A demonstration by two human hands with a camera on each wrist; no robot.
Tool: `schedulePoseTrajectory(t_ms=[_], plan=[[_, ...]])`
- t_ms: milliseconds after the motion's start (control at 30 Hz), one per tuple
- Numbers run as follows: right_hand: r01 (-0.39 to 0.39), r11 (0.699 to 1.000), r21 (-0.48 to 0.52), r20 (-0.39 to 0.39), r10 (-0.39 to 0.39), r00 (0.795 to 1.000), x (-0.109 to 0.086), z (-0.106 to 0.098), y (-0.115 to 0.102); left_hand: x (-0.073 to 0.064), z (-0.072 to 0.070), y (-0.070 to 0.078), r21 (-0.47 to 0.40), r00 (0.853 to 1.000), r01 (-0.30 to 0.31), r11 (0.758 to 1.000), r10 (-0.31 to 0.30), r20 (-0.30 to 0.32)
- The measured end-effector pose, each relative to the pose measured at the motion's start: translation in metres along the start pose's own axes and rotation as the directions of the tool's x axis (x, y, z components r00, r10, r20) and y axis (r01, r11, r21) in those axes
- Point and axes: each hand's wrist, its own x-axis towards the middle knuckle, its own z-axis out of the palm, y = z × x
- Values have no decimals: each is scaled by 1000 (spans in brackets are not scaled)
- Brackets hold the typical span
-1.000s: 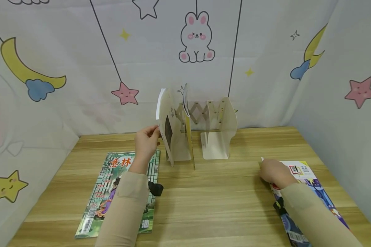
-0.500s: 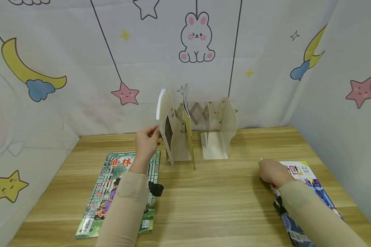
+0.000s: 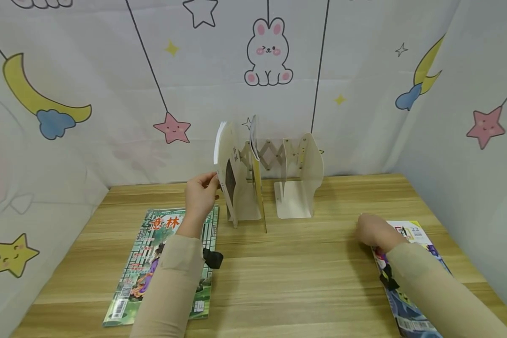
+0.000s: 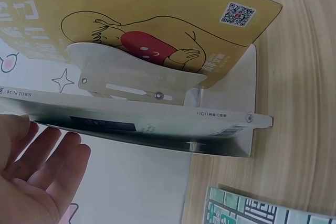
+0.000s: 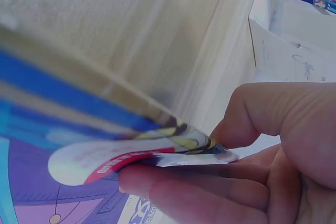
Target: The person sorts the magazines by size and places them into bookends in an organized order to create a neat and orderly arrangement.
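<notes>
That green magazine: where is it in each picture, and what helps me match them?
Head: the green magazine, lower left, flat on the table, partly behind the left sleeve.
Left wrist: only a part, lower right corner.
Right wrist: not in it.
Shared landmark: the table, in all three.

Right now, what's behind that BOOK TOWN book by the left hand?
In the left wrist view, behind the BOOK TOWN book stand a metal bookend plate and a yellow book with a QR code. The plate's bottom is covered, so I can't see it.
</notes>
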Motion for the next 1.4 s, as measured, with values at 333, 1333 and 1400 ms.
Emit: schedulePoseTrajectory(t_ms=[333, 1333, 1400], plan=[[64, 992, -107, -38, -68, 997, 0, -3, 1, 0, -1, 1, 1, 1000, -10, 1000, 10, -2], [69, 986, -152, -102, -85, 991, 2, -12, 8, 5, 3, 2, 38, 1000, 6, 999, -5, -11], [52, 989, -140, -109, -68, 992, 2, -13, 9, 5, 4, 2, 37, 1000, 5, 999, -4, -13]])
